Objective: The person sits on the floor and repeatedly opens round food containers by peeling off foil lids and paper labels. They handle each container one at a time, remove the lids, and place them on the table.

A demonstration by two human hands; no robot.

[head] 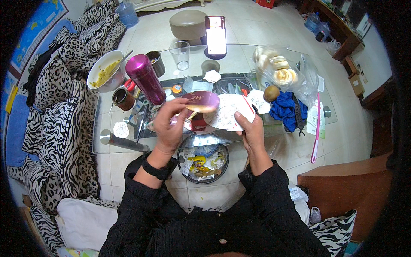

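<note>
Above the near edge of a glass coffee table (236,138), my left hand (168,127) grips a round, glossy purple piece (200,99) by its side. It bears gold lettering, is blurred, and I cannot tell exactly what it is. My right hand (252,135) pinches a white paper sheet (229,110) covered in handwriting, with a red stripe along one edge. Thumb on top, fingers are hidden beneath it. The sheet's left end lies close to the purple piece. Beyond my right hand is another handwritten paper (258,102).
Around my hands are a magenta flask (146,78), a bowl with food (110,62), a brown cup (122,99), a clear cup (180,56), a lit phone (215,38), bagged buns (279,66), a kiwi (271,93) and blue cloth (284,109). Below stands a trash bin (226,168).
</note>
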